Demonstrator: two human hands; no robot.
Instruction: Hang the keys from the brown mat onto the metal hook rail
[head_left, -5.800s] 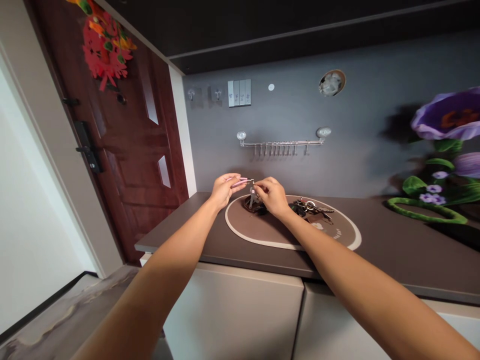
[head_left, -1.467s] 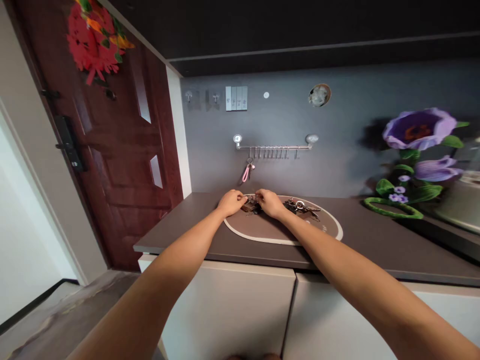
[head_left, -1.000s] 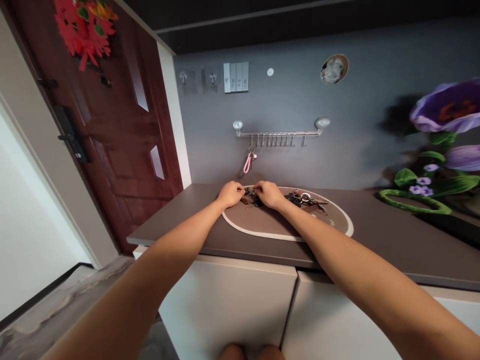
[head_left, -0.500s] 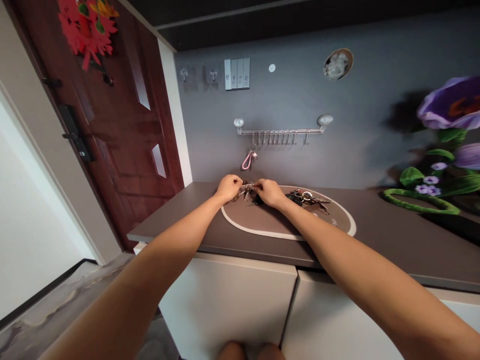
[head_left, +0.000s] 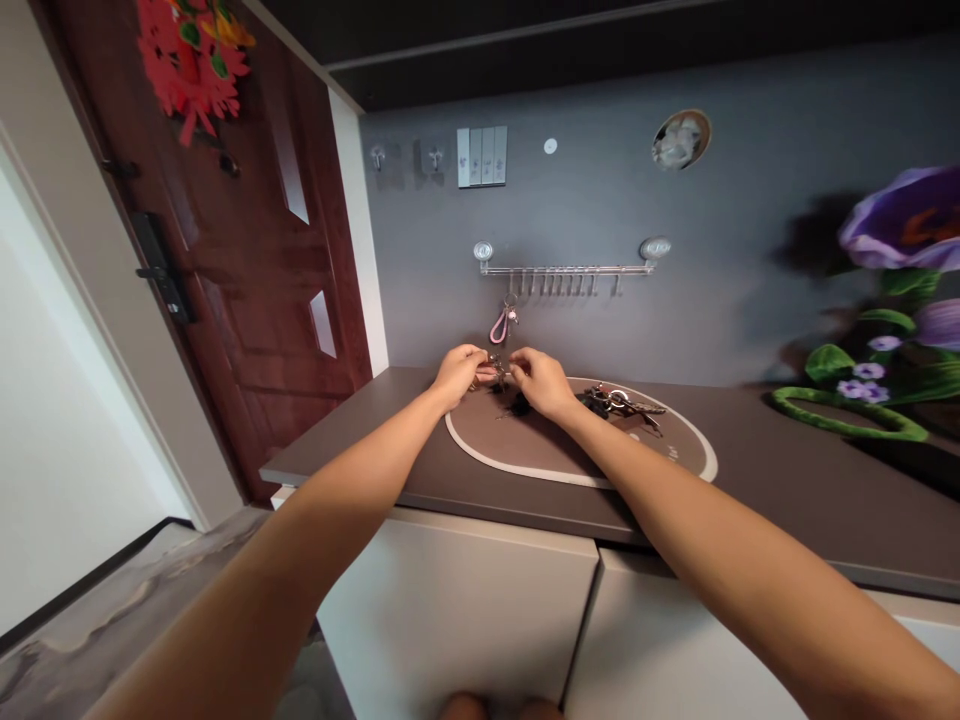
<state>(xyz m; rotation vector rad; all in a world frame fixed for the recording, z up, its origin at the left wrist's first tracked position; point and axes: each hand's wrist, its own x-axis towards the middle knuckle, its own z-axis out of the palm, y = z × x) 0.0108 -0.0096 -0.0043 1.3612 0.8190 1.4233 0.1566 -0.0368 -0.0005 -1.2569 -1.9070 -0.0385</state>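
Note:
Above the back left of an oval brown mat (head_left: pixel 525 467) with a pale rim, my left hand (head_left: pixel 459 375) is closed on a small bunch of keys (head_left: pixel 498 370). Just to its right, my right hand (head_left: pixel 543 383) has its thumb and forefinger curled together close to the bunch. Whatever lies between those fingertips is too small to make out. A larger bunch of keys (head_left: pixel 619 400) on a metal ring rests on the mat beyond my right wrist. Dark items lie on the mat beneath my hands, partly hidden.
On the wall hangs a clear hook rail (head_left: pixel 568 270) with a pink strap keychain (head_left: pixel 499 325) at its left end. Purple artificial flowers (head_left: pixel 900 230) stand on the right of the counter (head_left: pixel 810 500). At left is a dark red door (head_left: pixel 262 330); a dark shelf (head_left: pixel 600 45) spans overhead.
My left fingers have opened out a little under the keys, and my right fingertips have shifted slightly away from them. The camera view has moved slightly.

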